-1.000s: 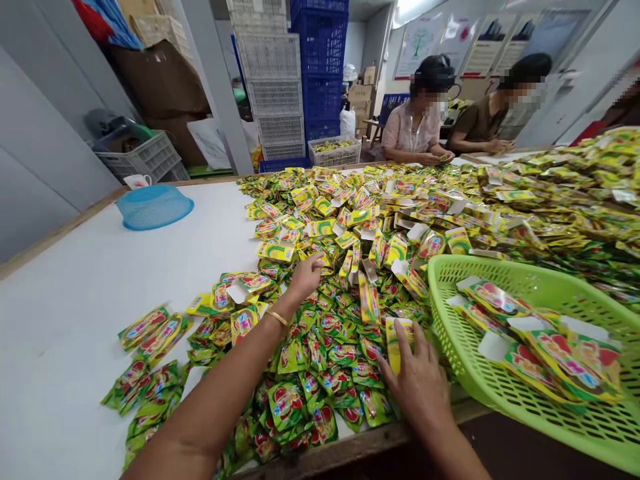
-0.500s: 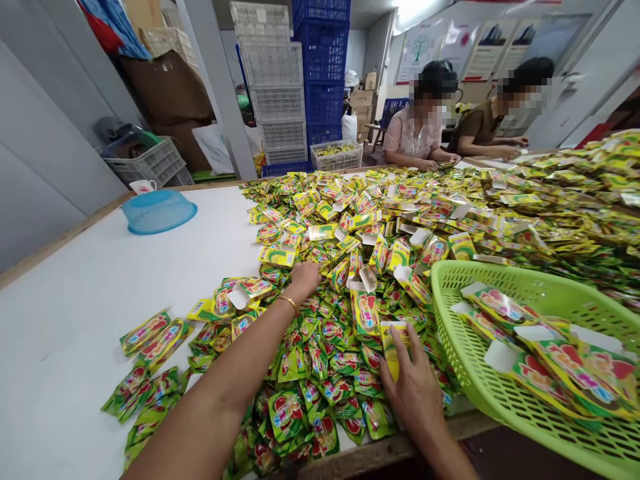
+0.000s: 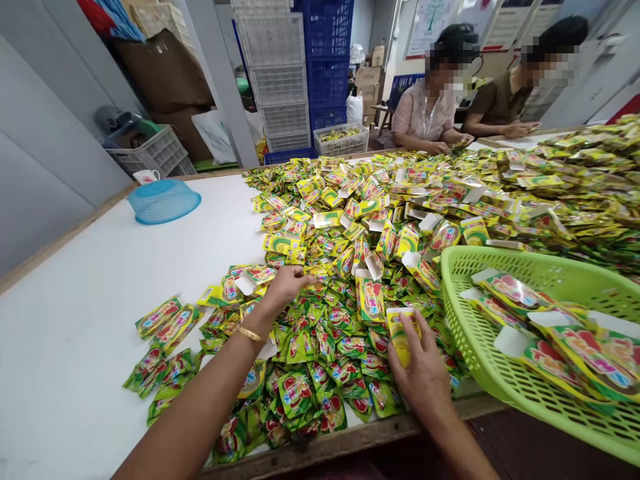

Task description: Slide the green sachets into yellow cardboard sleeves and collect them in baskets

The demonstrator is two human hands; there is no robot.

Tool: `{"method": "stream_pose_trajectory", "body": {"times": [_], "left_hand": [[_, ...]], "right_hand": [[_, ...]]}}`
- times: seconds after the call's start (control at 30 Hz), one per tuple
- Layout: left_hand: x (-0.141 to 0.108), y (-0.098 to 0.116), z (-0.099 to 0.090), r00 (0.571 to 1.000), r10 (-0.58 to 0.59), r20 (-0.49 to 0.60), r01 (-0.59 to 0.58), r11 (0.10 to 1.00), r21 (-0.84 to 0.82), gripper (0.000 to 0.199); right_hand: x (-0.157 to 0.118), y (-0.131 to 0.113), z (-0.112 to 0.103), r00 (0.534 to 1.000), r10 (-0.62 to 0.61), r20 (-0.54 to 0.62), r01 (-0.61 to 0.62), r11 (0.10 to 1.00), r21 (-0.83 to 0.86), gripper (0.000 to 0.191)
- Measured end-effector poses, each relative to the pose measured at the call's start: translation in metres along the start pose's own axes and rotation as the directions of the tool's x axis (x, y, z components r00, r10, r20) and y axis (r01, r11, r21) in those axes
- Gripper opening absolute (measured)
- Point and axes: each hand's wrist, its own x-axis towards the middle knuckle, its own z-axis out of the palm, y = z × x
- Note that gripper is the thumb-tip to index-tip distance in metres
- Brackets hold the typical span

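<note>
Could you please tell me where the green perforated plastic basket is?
In the head view, the green perforated plastic basket sits at the right, just beyond the person's right hand.

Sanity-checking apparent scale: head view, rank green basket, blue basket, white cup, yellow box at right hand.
1. Green basket
2. Blue basket
3. Yellow box, partly covered by right hand
4. White cup, partly hidden

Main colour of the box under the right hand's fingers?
Box: mainly yellow where visible; seen in the head view.
</note>
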Motion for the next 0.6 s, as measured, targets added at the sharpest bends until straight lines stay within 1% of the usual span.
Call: {"method": "stream_pose_trajectory", "body": {"times": [0.1,0.17,0.27,0.37,0.43,0.5,0.53,0.6], "left_hand": [[0.009,0.002,0.017,0.999,-0.032,-0.004,0.032,0.998,0.06,0.037],[0.014,0.005,0.024,0.999,-0.035,-0.005,0.036,0.994,0.101,0.038],[0.011,0.009,0.025,1.0,-0.011,-0.023,0.014,0.992,0.129,0.035],[-0.003,0.007,0.018,0.999,0.027,-0.036,-0.023,0.993,0.117,0.028],[-0.014,0.004,0.013,0.998,0.039,-0.059,-0.036,0.998,0.044,0.027],[-0.026,0.001,0.01,0.998,0.019,-0.065,-0.025,0.995,-0.092,0.027],[-0.031,0.001,0.01,0.998,0.002,-0.055,-0.011,0.987,-0.161,0.027],[-0.043,0.002,0.011,0.999,-0.029,-0.022,0.023,0.973,-0.231,0.028]], "right_hand": [[0.0,0.001,0.001,1.0,0.014,0.005,-0.014,1.0,0.013,0.052],[0.0,0.001,-0.001,1.0,0.022,0.01,-0.023,0.999,0.024,0.053],[0.0,-0.002,-0.007,1.0,0.012,-0.004,-0.012,0.999,0.049,0.055],[0.0,-0.011,-0.016,0.999,-0.032,-0.001,0.032,0.994,0.103,0.058],[0.002,-0.018,-0.018,0.998,-0.056,0.013,0.053,0.986,0.159,0.062],[0.004,-0.024,-0.015,0.999,-0.048,0.019,0.042,0.971,0.236,0.065],[0.006,-0.028,-0.013,1.0,-0.024,0.02,0.017,0.958,0.285,0.064],[0.009,-0.034,-0.01,0.996,0.083,0.044,-0.094,0.903,0.418,0.06]]}}
